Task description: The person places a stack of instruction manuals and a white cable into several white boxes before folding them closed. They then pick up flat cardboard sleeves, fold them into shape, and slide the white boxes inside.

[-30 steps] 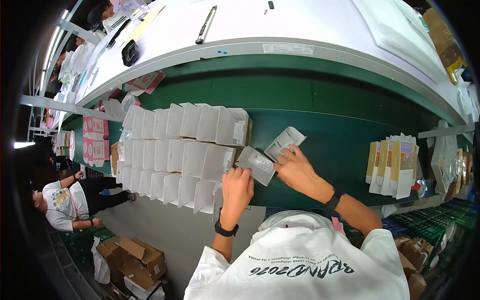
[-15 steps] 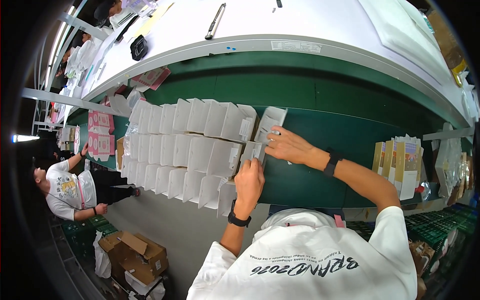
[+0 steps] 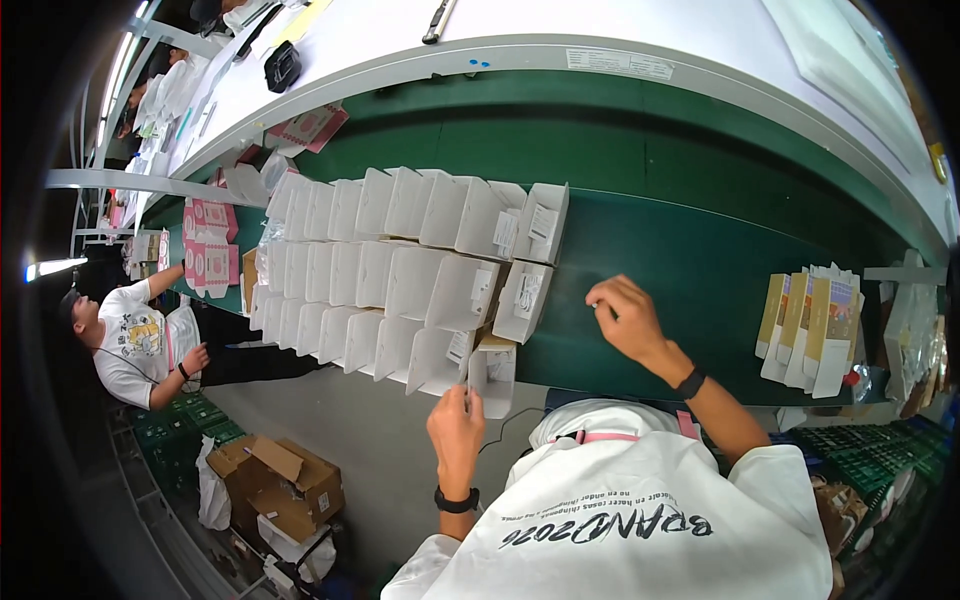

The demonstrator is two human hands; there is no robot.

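Note:
Open white cartons (image 3: 404, 285) stand in three close rows with their flaps up. At the right end are a far carton (image 3: 543, 225), a middle carton (image 3: 524, 300) and a near carton (image 3: 494, 372); small folded white papers (image 3: 541, 222) show in them. My left hand (image 3: 457, 430) has its fingertips closed on the edge of the near carton, by the table's front edge. To the right of the middle carton, my right hand (image 3: 627, 315) hovers over the green table (image 3: 680, 260), its fingers curled together. Whatever they may hold is too small to make out.
Yellow-and-white printed cartons (image 3: 815, 325) stand at the right. A white shelf (image 3: 520, 30) with a cutter (image 3: 437, 20) spans the far side. At left, another person (image 3: 140, 340) stands by pink cartons (image 3: 209, 245). A brown cardboard box (image 3: 285, 475) sits below.
My right hand has left the far carton and moved right and nearer. My left hand has gone from the middle carton to the near one. The end cartons now line up against the rows.

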